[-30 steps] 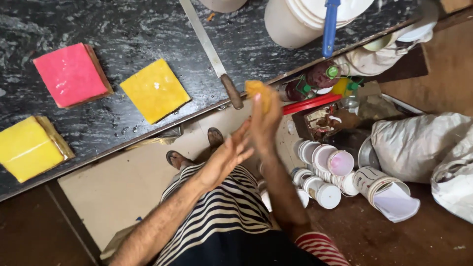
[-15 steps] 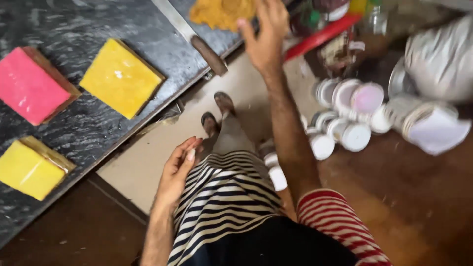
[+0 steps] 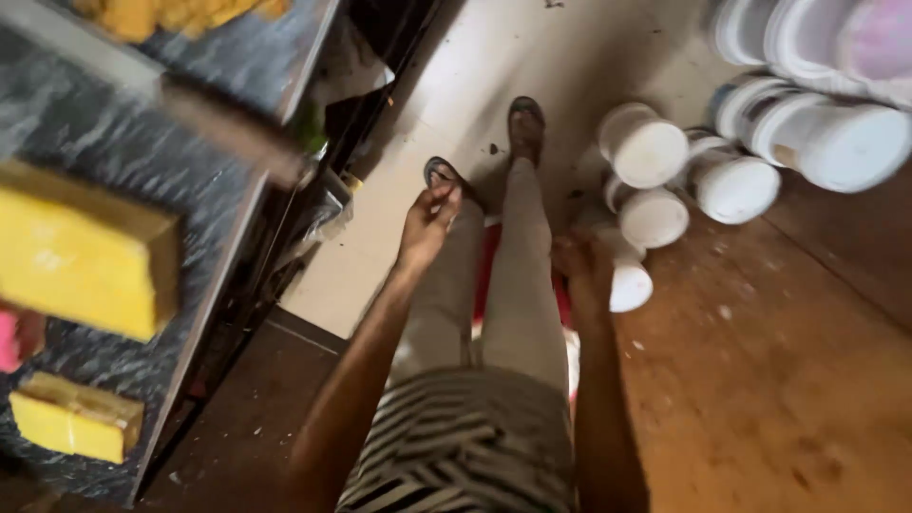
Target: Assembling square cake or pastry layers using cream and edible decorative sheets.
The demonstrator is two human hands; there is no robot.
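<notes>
Person standing between a dark stone counter (image 3: 190, 190) and stacked white tubs (image 3: 741, 161), both hands hanging empty.

The counter is filling the left of the frame, yellow blocks (image 3: 85, 256) sitting on it, tubs crowding the upper right. The left hand (image 3: 427, 223) is hanging at centre, fingers loosely apart; the right hand (image 3: 579, 266) (blurred) is dangling just beside the lowest tub (image 3: 629, 283), grip impossible to tell. A careless swing could be knocking that tub over.
</notes>
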